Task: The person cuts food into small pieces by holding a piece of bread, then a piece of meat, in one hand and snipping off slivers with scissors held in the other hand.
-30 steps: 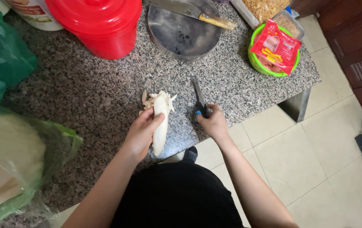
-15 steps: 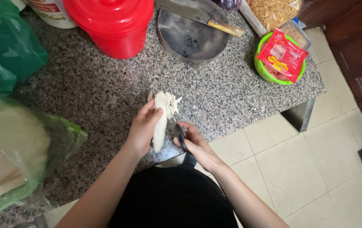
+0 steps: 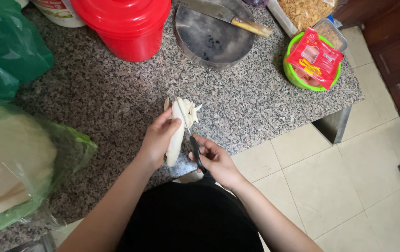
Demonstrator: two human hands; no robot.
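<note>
Left hand point(image 3: 158, 140) wraps the pale, elongated vegetable stalk point(image 3: 177, 133), tilting it off the speckled granite counter point(image 3: 97, 107) so blades reach. Right hand point(image 3: 216, 161) closes round black-handled scissors point(image 3: 191, 140), blades alongside the stalk's frayed top.

The person wears a plain black garment point(image 3: 186, 219) over the torso. Both forearms are bare to the elbow, with no sleeves showing. The left hand point(image 3: 158, 140) and right hand point(image 3: 216, 161) carry no gloves, rings or watch.
</note>
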